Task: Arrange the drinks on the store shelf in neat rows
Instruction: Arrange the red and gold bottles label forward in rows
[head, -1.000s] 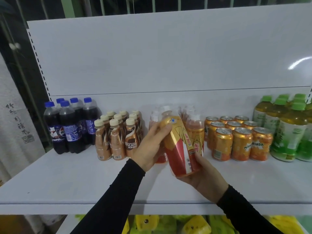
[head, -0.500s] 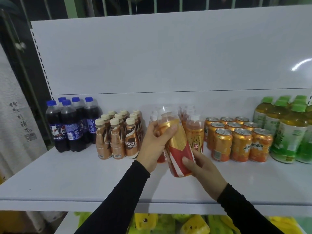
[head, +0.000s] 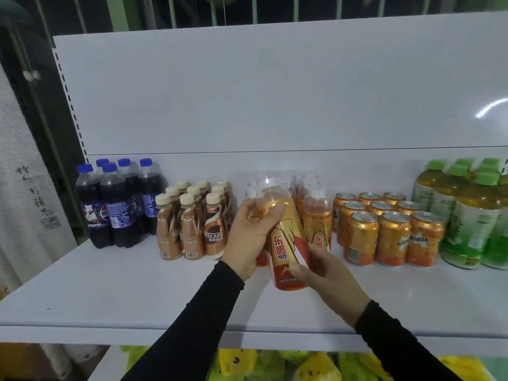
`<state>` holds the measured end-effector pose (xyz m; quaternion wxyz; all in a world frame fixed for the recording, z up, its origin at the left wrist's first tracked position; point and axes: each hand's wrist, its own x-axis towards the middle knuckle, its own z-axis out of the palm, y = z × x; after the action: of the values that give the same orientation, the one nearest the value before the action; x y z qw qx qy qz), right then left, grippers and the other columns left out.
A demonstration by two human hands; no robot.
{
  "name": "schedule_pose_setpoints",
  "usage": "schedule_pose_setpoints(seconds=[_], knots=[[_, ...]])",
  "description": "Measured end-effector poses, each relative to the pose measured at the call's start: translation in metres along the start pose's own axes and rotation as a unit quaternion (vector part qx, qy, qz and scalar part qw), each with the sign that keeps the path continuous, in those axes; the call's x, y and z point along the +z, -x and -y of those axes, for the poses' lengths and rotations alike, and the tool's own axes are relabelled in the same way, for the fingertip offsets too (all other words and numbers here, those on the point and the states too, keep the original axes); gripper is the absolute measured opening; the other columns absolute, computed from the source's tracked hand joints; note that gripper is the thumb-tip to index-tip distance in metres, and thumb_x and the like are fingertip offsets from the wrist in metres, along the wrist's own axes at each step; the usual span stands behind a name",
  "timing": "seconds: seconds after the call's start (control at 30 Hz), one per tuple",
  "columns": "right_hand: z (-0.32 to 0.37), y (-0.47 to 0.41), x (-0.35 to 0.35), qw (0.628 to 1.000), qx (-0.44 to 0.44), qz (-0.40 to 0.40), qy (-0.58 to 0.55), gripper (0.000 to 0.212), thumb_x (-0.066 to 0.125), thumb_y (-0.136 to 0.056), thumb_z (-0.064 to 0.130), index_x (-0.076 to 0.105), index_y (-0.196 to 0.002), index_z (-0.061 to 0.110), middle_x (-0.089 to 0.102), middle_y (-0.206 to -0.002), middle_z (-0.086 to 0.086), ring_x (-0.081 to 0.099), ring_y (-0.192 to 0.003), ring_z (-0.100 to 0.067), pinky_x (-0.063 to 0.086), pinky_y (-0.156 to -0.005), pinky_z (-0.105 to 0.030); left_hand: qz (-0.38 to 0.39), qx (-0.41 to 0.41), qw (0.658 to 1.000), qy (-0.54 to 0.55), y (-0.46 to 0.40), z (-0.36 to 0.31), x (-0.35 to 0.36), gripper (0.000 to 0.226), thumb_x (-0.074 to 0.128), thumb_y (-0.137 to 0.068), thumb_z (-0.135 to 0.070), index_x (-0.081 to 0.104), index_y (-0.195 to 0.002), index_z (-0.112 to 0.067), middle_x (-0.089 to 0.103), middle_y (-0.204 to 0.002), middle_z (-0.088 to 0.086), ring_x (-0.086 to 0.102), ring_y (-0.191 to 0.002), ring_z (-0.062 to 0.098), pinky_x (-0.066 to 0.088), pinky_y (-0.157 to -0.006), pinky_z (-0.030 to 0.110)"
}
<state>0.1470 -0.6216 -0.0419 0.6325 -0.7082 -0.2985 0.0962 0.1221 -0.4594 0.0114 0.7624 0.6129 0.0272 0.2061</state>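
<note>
My left hand point(head: 251, 237) grips the energy-drink bottle's point(head: 286, 243) shoulder; my right hand point(head: 327, 273) pinches its base, label facing me to match its row point(head: 316, 215).

Green bottles point(head: 478, 215) cut off at right edge.

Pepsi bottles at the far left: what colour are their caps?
Blue caps on the dark Pepsi bottles, head view.
</note>
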Motion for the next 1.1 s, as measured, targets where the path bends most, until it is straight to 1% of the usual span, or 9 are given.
schedule_pose_setpoints(seconds=[0.17, 0.3, 0.43, 0.57, 0.67, 0.77, 0.93, 1.03, 1.1], knots=[[-0.003, 0.001, 0.0, 0.998, -0.016, -0.032, -0.049, 0.043, 0.068, -0.077, 0.039, 0.064, -0.119, 0.026, 0.073, -0.109, 0.008, 0.069, -0.103, -0.014, 0.057, -0.085, -0.028, 0.007, 0.024, 0.999, -0.035, -0.001, 0.002, 0.001, 0.059, 0.077, -0.074, -0.043, 0.053, -0.125, -0.025, 0.07, -0.115, 0.008, 0.075, -0.091, 0.021, 0.06, -0.073, 0.034], [-0.002, 0.002, -0.004, 0.971, 0.052, -0.004, -0.233, 0.055, 0.073, -0.077, 0.041, 0.063, -0.122, 0.011, 0.072, -0.111, -0.009, 0.069, -0.103, -0.024, 0.058, -0.08, -0.031, 0.04, -0.019, 0.999, -0.02, -0.003, 0.0, -0.005, 0.055, 0.068, -0.08, -0.049, 0.056, -0.127, -0.023, 0.068, -0.119, 0.011, 0.07, -0.104, 0.025, 0.059, -0.082, 0.037], [-0.005, 0.001, -0.006, 0.955, 0.091, 0.014, -0.282, 0.057, 0.072, -0.082, 0.04, 0.058, -0.126, 0.007, 0.07, -0.115, -0.015, 0.069, -0.102, -0.026, 0.059, -0.079, -0.034, 0.071, -0.059, 0.996, 0.02, -0.004, -0.002, -0.005, 0.056, 0.069, -0.08, -0.043, 0.058, -0.126, -0.012, 0.068, -0.118, 0.016, 0.068, -0.104, 0.029, 0.058, -0.09, 0.045], [-0.007, 0.002, -0.009, 0.99, 0.029, 0.005, -0.135, 0.07, 0.072, -0.066, 0.064, 0.061, -0.124, 0.026, 0.072, -0.113, 0.006, 0.067, -0.107, -0.013, 0.058, -0.086, -0.031, 0.04, -0.028, 0.999, 0.006, -0.005, -0.002, -0.002, 0.041, 0.073, -0.085, -0.03, 0.059, -0.119, -0.012, 0.07, -0.106, 0.009, 0.072, -0.083, 0.018, 0.059, -0.068, 0.033], [-0.004, 0.001, -0.005, 0.995, -0.052, -0.013, 0.079, 0.054, 0.07, -0.076, 0.063, 0.054, -0.124, 0.043, 0.066, -0.112, 0.024, 0.063, -0.106, -0.001, 0.055, -0.088, -0.024, -0.007, 0.008, 1.0, -0.017, -0.009, 0.002, 0.002, 0.052, 0.083, -0.076, -0.029, 0.059, -0.121, -0.019, 0.071, -0.112, 0.006, 0.074, -0.094, 0.024, 0.061, -0.08, 0.043], [-0.003, -0.003, -0.001, 0.99, -0.081, -0.064, 0.101, 0.046, 0.079, -0.079, 0.04, 0.056, -0.119, 0.041, 0.069, -0.104, 0.024, 0.066, -0.097, -0.001, 0.056, -0.081, -0.02, -0.026, 0.023, 0.998, -0.049, -0.01, 0.002, 0.008, 0.06, 0.086, -0.073, -0.035, 0.056, -0.124, -0.022, 0.068, -0.116, 0.003, 0.071, -0.101, 0.023, 0.06, -0.088, 0.045], [-0.012, -0.001, -0.011, 0.996, -0.051, -0.014, -0.072, 0.066, 0.074, -0.07, 0.047, 0.058, -0.129, 0.021, 0.071, -0.116, 0.001, 0.068, -0.108, -0.017, 0.057, -0.084, -0.029, 0.012, 0.017, 0.998, -0.064, -0.012, -0.001, 0.003, 0.061, 0.072, -0.077, -0.057, 0.06, -0.125, -0.02, 0.07, -0.106, -0.003, 0.071, -0.092, 0.009, 0.058, -0.083, 0.035], [-0.013, -0.001, -0.013, 0.982, -0.005, 0.008, -0.188, 0.077, 0.08, -0.065, 0.049, 0.058, -0.131, 0.015, 0.07, -0.118, -0.009, 0.066, -0.111, -0.027, 0.057, -0.084, -0.033, 0.022, 0.004, 0.999, -0.049, -0.012, 0.0, 0.0, 0.041, 0.06, -0.094, -0.045, 0.062, -0.122, -0.016, 0.066, -0.074, -0.017, 0.066, -0.072, 0.001, 0.053, -0.076, 0.029], [-0.012, -0.002, -0.014, 0.969, 0.023, 0.017, -0.247, 0.09, 0.089, -0.055, 0.054, 0.059, -0.129, 0.011, 0.068, -0.119, -0.014, 0.065, -0.111, -0.031, 0.057, -0.084, -0.036, 0.023, 0.001, 0.998, -0.054, -0.011, -0.001, -0.001, 0.034, 0.056, -0.099, -0.04, 0.063, -0.122, -0.016, 0.066, -0.072, -0.017, 0.065, -0.075, 0.005, 0.052, -0.076, 0.03]])
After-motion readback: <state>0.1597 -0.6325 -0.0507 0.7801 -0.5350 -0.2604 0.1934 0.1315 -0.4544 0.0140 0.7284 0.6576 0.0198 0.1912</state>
